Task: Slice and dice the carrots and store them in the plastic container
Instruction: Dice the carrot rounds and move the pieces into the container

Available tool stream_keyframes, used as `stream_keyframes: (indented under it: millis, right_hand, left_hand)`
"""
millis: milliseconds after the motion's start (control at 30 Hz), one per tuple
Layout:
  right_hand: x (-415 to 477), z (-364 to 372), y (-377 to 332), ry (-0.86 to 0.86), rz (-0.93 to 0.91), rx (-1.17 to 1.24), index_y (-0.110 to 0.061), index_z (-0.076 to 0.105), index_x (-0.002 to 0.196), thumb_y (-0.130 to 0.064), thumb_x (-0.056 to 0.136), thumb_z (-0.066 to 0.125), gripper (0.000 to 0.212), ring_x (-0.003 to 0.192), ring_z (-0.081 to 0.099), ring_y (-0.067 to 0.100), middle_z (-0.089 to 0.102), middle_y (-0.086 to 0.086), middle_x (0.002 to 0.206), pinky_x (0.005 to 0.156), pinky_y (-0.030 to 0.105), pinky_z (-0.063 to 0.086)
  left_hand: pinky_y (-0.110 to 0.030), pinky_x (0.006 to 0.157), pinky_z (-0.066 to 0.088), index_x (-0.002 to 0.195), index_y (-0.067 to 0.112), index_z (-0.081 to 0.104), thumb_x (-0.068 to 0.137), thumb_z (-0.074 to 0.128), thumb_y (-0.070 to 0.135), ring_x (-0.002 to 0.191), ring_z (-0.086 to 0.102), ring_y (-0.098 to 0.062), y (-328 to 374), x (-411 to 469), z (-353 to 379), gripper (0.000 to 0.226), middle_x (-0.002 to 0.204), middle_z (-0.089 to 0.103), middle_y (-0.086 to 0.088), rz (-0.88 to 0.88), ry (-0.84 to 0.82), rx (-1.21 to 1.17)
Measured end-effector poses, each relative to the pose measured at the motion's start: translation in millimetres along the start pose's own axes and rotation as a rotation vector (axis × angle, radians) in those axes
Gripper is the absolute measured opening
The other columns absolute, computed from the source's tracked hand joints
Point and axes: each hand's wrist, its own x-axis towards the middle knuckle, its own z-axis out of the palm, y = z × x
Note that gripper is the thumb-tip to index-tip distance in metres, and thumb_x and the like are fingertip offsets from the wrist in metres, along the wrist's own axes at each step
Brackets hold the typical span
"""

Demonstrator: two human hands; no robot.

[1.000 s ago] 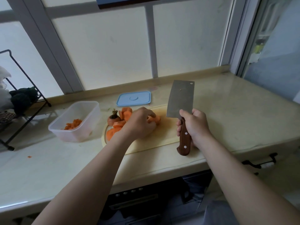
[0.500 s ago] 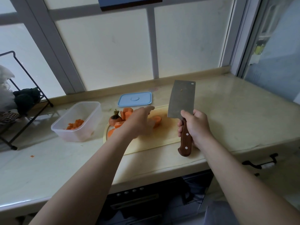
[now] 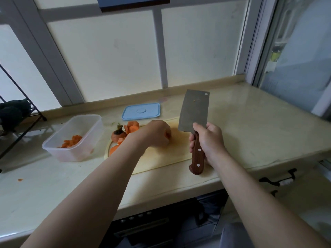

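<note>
Head view:
- Two hands are over one pale cutting board (image 3: 172,154) that lies on the stone countertop (image 3: 250,133).
- The right hand (image 3: 208,143) is wrapped tight round the wooden handle of the one cleaver (image 3: 194,110). The blade stands upright, above the right end of the board.
- The left hand (image 3: 156,134) is somewhat blurred and lies knuckles-up on the middle of the board. Its fingers curl round a carrot piece (image 3: 167,135), of which only a sliver of orange shows.
- That piece is just left of the cleaver blade, apart from it.
- One carrot top (image 3: 118,134) with its stem stub sits at the board's left end. A leaning row of carrot slices (image 3: 132,126) stands behind the left wrist, and a few more slices lie beside the forearm; their number cannot be told.
- One clear plastic container (image 3: 84,122) stands left of the board, open, with a small heap of diced carrot (image 3: 71,143) inside.
- One blue lid (image 3: 141,110) lies flat behind the board.
- One stray carrot bit (image 3: 20,180) is on the counter at far left.
</note>
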Motion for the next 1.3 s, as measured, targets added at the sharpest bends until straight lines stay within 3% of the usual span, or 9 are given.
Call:
stream_keyframes:
  millis: [267,367,533,700,800,900,1000,1133,1300]
  right_hand:
    - [0,0,-2,0.002,0.027,0.014,-0.007,0.052,0.091,-0.011,0.102,0.055,0.013,0.04,0.048,0.021,0.055,0.011,0.057,0.04,0.028,0.043]
    - [-1,-1,-4,0.01,0.05,0.045,-0.008,0.051,0.091,-0.011,0.103,0.056,0.013,0.039,0.048,0.02,0.055,0.012,0.058,0.04,0.026,0.043]
    - [4,-15,-19,-0.018,0.117,0.059,-0.006,0.051,0.1,-0.006,0.1,0.056,0.006,0.038,0.048,0.018,0.055,0.01,0.055,0.039,0.025,0.042]
    - [2,-32,-58,-0.123,0.103,-0.441,-0.006,0.054,0.098,0.002,0.098,0.046,0.011,0.042,0.048,0.022,0.053,0.015,0.063,0.043,0.029,0.046]
    - [-1,-34,-72,-0.2,0.086,-0.83,-0.002,0.056,0.098,0.001,0.098,0.043,0.013,0.042,0.055,0.023,0.06,0.021,0.065,0.042,0.03,0.049]
    - [-1,-33,-77,-0.248,0.088,-1.089,-0.003,0.055,0.102,-0.002,0.098,0.043,0.012,0.048,0.062,0.026,0.071,0.023,0.07,0.046,0.033,0.054]
    - [-5,-26,-78,-0.274,0.086,-1.205,-0.004,0.055,0.106,-0.004,0.098,0.044,0.014,0.054,0.067,0.027,0.073,0.023,0.076,0.051,0.035,0.058]
    - [-11,-16,-77,-0.301,0.107,-1.252,-0.005,0.055,0.113,-0.004,0.099,0.043,0.018,0.061,0.069,0.03,0.073,0.025,0.078,0.054,0.039,0.062]
    - [-20,-7,-74,-0.309,0.087,-1.307,-0.006,0.057,0.119,-0.016,0.106,0.042,0.022,0.052,0.067,0.023,0.072,0.022,0.077,0.05,0.031,0.056]
  left_hand:
    - [-0.029,0.086,0.051,0.126,0.031,0.065,0.092,0.062,0.024,0.096,0.059,-0.016,-5,-2,-2,0.035,0.115,0.064,0.005,0.013,0.015,-0.017]
    - [-0.027,0.082,0.051,0.133,0.026,0.059,0.09,0.067,0.029,0.094,0.06,-0.014,2,1,1,0.044,0.111,0.063,0.004,0.014,0.058,-0.088]
    - [-0.032,0.088,0.055,0.138,0.024,0.05,0.088,0.069,0.034,0.096,0.061,-0.017,15,4,7,0.056,0.115,0.06,0.0,0.001,0.098,-0.204]
    - [-0.035,0.088,0.053,0.14,0.021,0.049,0.089,0.063,0.032,0.102,0.06,-0.023,21,5,11,0.054,0.121,0.059,-0.005,-0.007,0.188,-0.201]
    - [-0.039,0.092,0.052,0.132,0.014,0.056,0.091,0.063,0.03,0.106,0.06,-0.027,28,4,15,0.044,0.119,0.064,-0.009,0.046,0.267,-0.172]
    - [-0.036,0.096,0.048,0.137,0.017,0.054,0.088,0.068,0.034,0.115,0.057,-0.026,23,3,18,0.054,0.127,0.063,-0.007,0.09,0.283,-0.175]
    - [-0.037,0.098,0.051,0.142,0.02,0.051,0.085,0.073,0.033,0.112,0.059,-0.021,7,1,19,0.063,0.13,0.061,-0.004,0.067,0.248,-0.31]
    - [-0.034,0.091,0.054,0.126,0.019,0.065,0.087,0.071,0.023,0.096,0.063,-0.015,-4,-3,24,0.04,0.114,0.068,-0.001,0.136,0.305,-0.307]
    - [-0.032,0.081,0.052,0.105,0.019,0.076,0.086,0.071,0.026,0.087,0.063,-0.018,-3,5,28,0.021,0.099,0.073,-0.003,0.18,0.378,-0.284]
